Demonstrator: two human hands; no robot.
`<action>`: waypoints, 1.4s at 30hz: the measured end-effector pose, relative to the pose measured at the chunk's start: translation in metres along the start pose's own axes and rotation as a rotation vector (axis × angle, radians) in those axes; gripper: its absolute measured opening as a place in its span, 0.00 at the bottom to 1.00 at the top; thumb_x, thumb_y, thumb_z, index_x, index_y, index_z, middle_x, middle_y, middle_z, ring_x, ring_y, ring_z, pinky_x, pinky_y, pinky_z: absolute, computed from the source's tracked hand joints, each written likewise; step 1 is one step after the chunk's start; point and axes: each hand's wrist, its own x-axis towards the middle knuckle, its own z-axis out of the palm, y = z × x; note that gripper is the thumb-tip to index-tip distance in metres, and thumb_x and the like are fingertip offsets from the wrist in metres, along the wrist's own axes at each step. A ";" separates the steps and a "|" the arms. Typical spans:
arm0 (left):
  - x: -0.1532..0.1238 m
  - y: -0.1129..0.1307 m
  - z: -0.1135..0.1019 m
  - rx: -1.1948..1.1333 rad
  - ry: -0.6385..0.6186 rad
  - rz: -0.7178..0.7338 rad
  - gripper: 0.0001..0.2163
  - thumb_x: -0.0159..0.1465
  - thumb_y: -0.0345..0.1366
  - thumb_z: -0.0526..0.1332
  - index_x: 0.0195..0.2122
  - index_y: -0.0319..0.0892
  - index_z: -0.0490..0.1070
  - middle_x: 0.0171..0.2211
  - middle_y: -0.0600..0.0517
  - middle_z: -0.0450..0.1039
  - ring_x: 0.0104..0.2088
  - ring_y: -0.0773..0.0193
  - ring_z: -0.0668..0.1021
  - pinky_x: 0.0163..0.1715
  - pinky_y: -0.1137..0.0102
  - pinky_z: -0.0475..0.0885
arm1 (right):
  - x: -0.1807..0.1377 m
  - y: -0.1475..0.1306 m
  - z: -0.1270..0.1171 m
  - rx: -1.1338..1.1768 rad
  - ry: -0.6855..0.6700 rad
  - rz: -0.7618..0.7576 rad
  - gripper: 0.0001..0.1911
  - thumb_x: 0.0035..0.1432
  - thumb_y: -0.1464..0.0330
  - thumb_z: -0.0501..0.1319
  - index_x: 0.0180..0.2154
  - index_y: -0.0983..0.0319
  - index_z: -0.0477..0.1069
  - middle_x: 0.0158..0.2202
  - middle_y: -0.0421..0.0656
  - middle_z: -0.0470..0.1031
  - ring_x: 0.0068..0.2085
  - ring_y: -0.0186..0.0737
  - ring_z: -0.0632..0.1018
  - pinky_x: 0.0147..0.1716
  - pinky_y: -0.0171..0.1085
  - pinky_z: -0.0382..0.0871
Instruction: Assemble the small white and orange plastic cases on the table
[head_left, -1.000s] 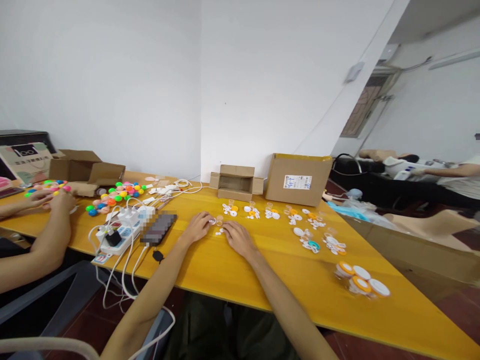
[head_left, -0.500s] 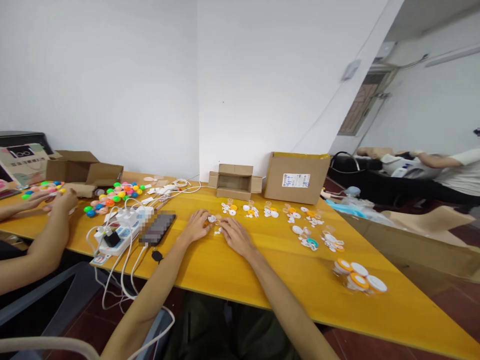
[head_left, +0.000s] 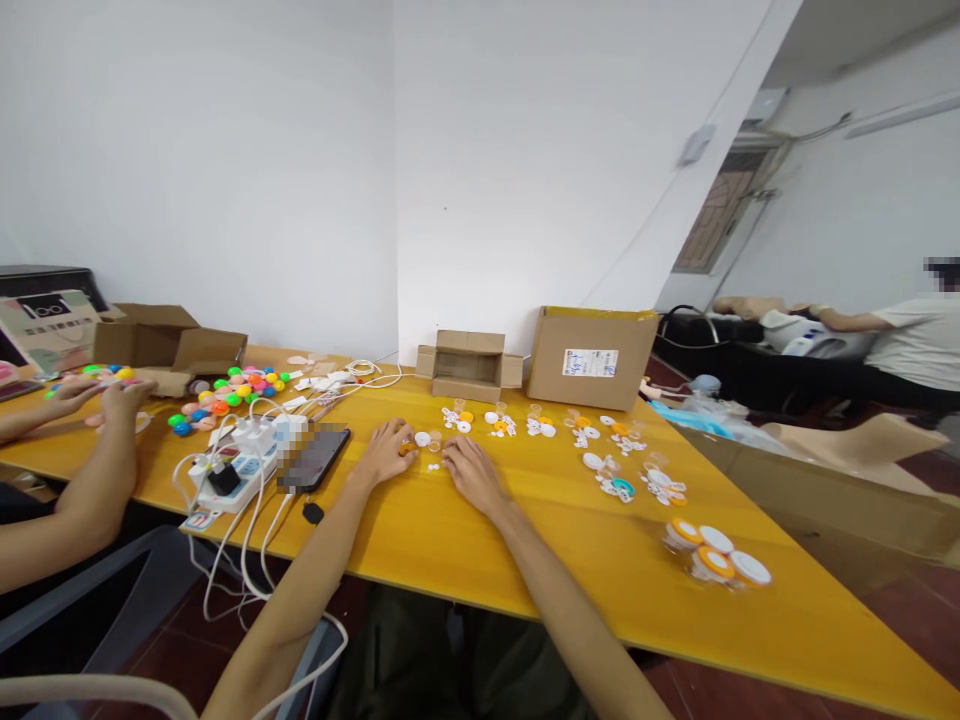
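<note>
My left hand [head_left: 386, 453] rests on the table with its fingers curled over an orange ring [head_left: 407, 447], partly hidden under the fingertips. Just right of it lies a white disc [head_left: 422, 439], beside a small clear plastic cup [head_left: 435, 441]. My right hand [head_left: 472, 468] lies low on the table across from the left, fingers loosely stretched, their tips close to something white that I cannot make out. Between the hands, nearer to me, are tiny white pieces [head_left: 433, 467].
Sets of cups, discs and rings [head_left: 541, 425] line the back and right. Lidded clear jars [head_left: 712, 552] stand front right. Behind are a small open carton [head_left: 469, 368] and a larger box [head_left: 590, 360]. Left are a phone [head_left: 315, 460], a power strip [head_left: 251, 460] and a co-worker's hands [head_left: 124, 400].
My hands have moved slightly apart, uncovering the white disc and the clear cup between them. The left fingers have shifted from the disc to the orange ring.
</note>
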 end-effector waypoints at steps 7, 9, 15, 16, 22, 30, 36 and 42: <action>0.001 0.001 -0.002 0.001 -0.006 -0.021 0.10 0.60 0.35 0.64 0.43 0.48 0.70 0.47 0.48 0.70 0.50 0.52 0.74 0.51 0.58 0.70 | -0.006 0.003 -0.003 0.002 0.012 0.058 0.06 0.64 0.73 0.58 0.37 0.58 0.73 0.42 0.47 0.75 0.44 0.45 0.75 0.45 0.42 0.71; 0.001 0.002 -0.001 0.007 0.000 -0.021 0.09 0.60 0.35 0.63 0.42 0.47 0.70 0.47 0.48 0.70 0.49 0.52 0.74 0.51 0.57 0.70 | -0.007 0.003 -0.004 -0.003 0.005 0.095 0.06 0.63 0.73 0.58 0.37 0.58 0.73 0.40 0.46 0.76 0.42 0.45 0.75 0.44 0.41 0.71; 0.001 -0.001 0.003 -0.020 0.032 0.019 0.07 0.59 0.33 0.63 0.39 0.47 0.71 0.47 0.48 0.69 0.50 0.53 0.74 0.53 0.58 0.70 | -0.004 0.000 -0.006 0.020 -0.053 0.092 0.07 0.64 0.72 0.57 0.36 0.57 0.73 0.38 0.44 0.78 0.41 0.43 0.77 0.42 0.39 0.71; 0.001 -0.002 0.003 -0.027 0.036 0.023 0.07 0.59 0.33 0.63 0.38 0.47 0.71 0.47 0.49 0.69 0.50 0.53 0.74 0.53 0.58 0.70 | -0.003 -0.001 -0.006 0.025 -0.060 0.094 0.07 0.64 0.72 0.57 0.36 0.56 0.73 0.38 0.44 0.79 0.41 0.43 0.77 0.43 0.39 0.71; 0.003 -0.008 0.006 -0.057 0.049 0.022 0.08 0.58 0.32 0.63 0.40 0.47 0.72 0.47 0.48 0.69 0.50 0.54 0.74 0.55 0.59 0.71 | -0.001 -0.002 -0.007 0.059 -0.057 0.115 0.07 0.63 0.74 0.58 0.36 0.57 0.74 0.44 0.45 0.80 0.44 0.43 0.79 0.46 0.39 0.72; 0.002 -0.010 0.007 -0.125 0.000 -0.027 0.09 0.59 0.33 0.61 0.41 0.46 0.73 0.47 0.50 0.68 0.41 0.60 0.76 0.49 0.61 0.74 | 0.005 -0.005 -0.003 0.118 -0.070 0.050 0.08 0.63 0.75 0.58 0.35 0.58 0.73 0.52 0.46 0.78 0.48 0.43 0.78 0.50 0.43 0.72; 0.004 -0.007 0.007 -0.096 0.060 0.044 0.09 0.59 0.30 0.60 0.40 0.46 0.74 0.46 0.49 0.69 0.46 0.57 0.75 0.52 0.59 0.72 | 0.006 -0.001 0.006 0.106 -0.054 0.003 0.08 0.63 0.75 0.59 0.36 0.57 0.73 0.51 0.45 0.78 0.46 0.42 0.78 0.48 0.42 0.73; 0.002 0.005 0.004 -0.070 0.010 0.133 0.10 0.60 0.30 0.60 0.41 0.49 0.75 0.53 0.49 0.67 0.54 0.53 0.70 0.56 0.56 0.65 | -0.002 0.004 0.002 0.099 -0.022 0.004 0.08 0.64 0.73 0.58 0.36 0.57 0.73 0.50 0.46 0.77 0.48 0.43 0.77 0.49 0.44 0.72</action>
